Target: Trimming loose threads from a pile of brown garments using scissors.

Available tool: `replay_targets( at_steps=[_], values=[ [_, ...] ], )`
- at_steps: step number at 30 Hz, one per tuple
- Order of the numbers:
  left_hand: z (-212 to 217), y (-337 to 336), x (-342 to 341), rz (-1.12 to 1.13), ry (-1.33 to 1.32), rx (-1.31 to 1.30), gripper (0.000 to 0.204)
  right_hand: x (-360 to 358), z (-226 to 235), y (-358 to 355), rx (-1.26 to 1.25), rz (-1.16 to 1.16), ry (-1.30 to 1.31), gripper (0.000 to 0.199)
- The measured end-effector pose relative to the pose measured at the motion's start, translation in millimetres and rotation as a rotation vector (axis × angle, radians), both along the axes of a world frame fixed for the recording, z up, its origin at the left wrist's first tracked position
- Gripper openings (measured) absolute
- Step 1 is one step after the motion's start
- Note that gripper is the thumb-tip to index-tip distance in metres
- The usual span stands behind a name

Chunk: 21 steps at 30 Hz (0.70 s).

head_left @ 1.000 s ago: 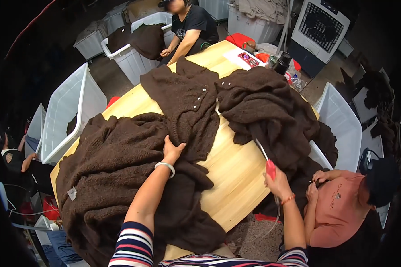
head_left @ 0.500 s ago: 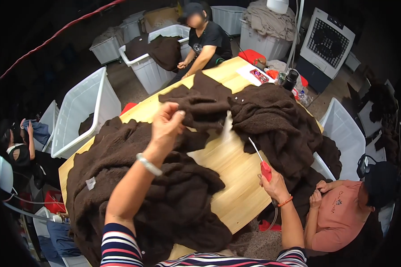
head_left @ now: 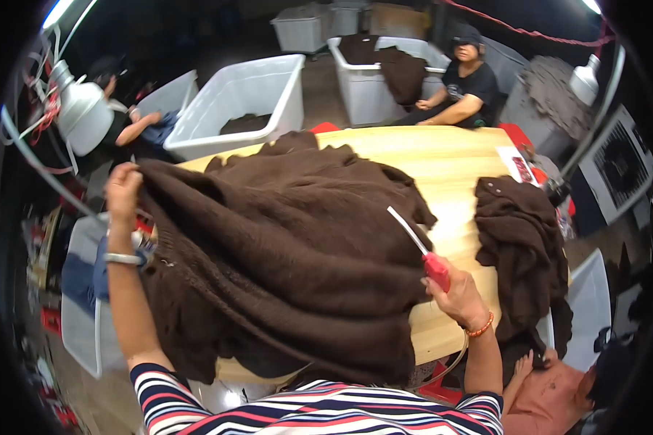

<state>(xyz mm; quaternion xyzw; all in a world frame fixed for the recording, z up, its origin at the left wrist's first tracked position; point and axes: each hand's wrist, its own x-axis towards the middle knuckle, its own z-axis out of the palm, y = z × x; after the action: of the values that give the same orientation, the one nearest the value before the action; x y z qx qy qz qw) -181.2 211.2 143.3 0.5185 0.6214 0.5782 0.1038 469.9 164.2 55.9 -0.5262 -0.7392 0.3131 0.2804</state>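
Observation:
My left hand [head_left: 123, 194] is raised at the left, its fingers pinched on the edge of a dark brown knitted garment [head_left: 290, 239]. The cloth hangs from that hand in long folds and spreads across the wooden table [head_left: 450, 167], partly over its front edge. In my right hand [head_left: 463, 299] is an air blow gun [head_left: 437, 272] with a red handle and a long thin pale nozzle. The nozzle points up and to the left, close to the right side of the garment. A hose runs down by my right wrist.
A second brown knitted heap [head_left: 519, 225] lies on the table's right end. White bins [head_left: 286, 101] stand beyond the table. One person [head_left: 468, 83] sits at the far side, another [head_left: 551, 391] is near at the lower right. A white lamp [head_left: 80, 112] hangs at the left.
My view has turned left. My left hand has moved to the left and now grips the garment, which is lifted and spread out. My right hand still holds the blow gun.

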Motion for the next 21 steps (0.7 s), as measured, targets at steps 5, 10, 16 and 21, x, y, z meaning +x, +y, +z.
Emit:
replay_targets(
  at_steps=[5, 10, 16, 21],
  values=[
    [-89.5, -60.5, 153.2, -0.044, 0.058, -0.051, 0.014, -46.2, -26.3, -7.1, 0.009, 0.153, -0.228, 0.048],
    [-120.2, -119.9, 236.2, -0.265, -0.193, -0.339, 0.022, -68.5, -27.6, -12.9, -0.087, 0.159, -0.305, 0.047],
    [-195.4, -142.1, 219.8, 0.028, -0.295, -0.413, 0.038, -64.8, -34.9, -36.5, 0.021, 0.057, -0.369, 0.064],
    [-197.3, -118.1, 218.0, -0.24, -0.286, -0.314, 0.028, -88.5, -53.4, -9.9, 0.151, -0.137, -0.271, 0.077]
  ],
)
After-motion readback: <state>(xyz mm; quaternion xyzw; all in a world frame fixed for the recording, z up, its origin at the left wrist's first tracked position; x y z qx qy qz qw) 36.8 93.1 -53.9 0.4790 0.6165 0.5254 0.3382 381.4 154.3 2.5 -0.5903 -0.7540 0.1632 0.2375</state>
